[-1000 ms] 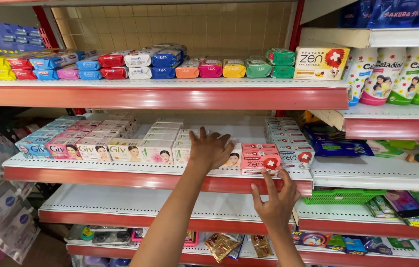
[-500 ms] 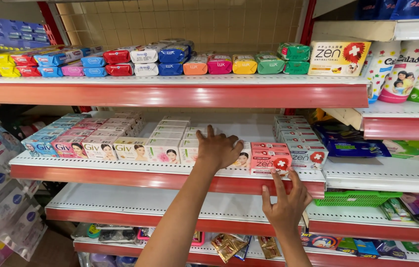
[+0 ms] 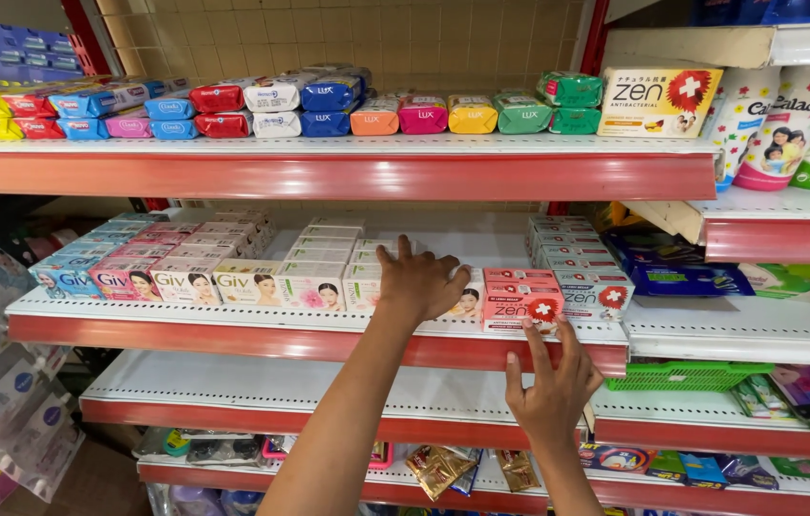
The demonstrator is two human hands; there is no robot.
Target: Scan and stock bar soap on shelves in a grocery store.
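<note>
- Versus half a second ago: left hand (image 3: 421, 283) sits on the same spot of the middle shelf (image 3: 233, 320); barely any shift.
- Right hand (image 3: 552, 386) has risen a little; its fingertips (image 3: 526, 327) now reach the lower edge of the red-and-pink soap box (image 3: 522, 298), where before they were just under the shelf lip.
- Boxes on the shelf look unmoved between the frames.
- Left hand pose: forearm comes up from bottom centre, palm down, fingers spread and curled over the front of a pale soap box (image 3: 467, 302) in the front row. Mostly hidden by the hand; it looks to be gripping that box, thumb side not visible.
- Right hand pose: back of hand to camera, fingers spread and pointing up, released, holding nothing. Index tip touches the red-and-pink soap box, other fingers lie over the red shelf edge (image 3: 577, 355).
- Red-and-pink soap box: front row of the middle shelf, right of the left hand, just beside a white soap box with red cross (image 3: 592, 294) on its right.
- Left of the left hand: a row of pale soap boxes with faces (image 3: 247, 283), stacked rows behind.
- Top shelf (image 3: 329, 145): wrapped soap bars (image 3: 329, 96) in many colours.
- Lower right: green basket (image 3: 687, 375) on the neighbouring shelf.
</note>
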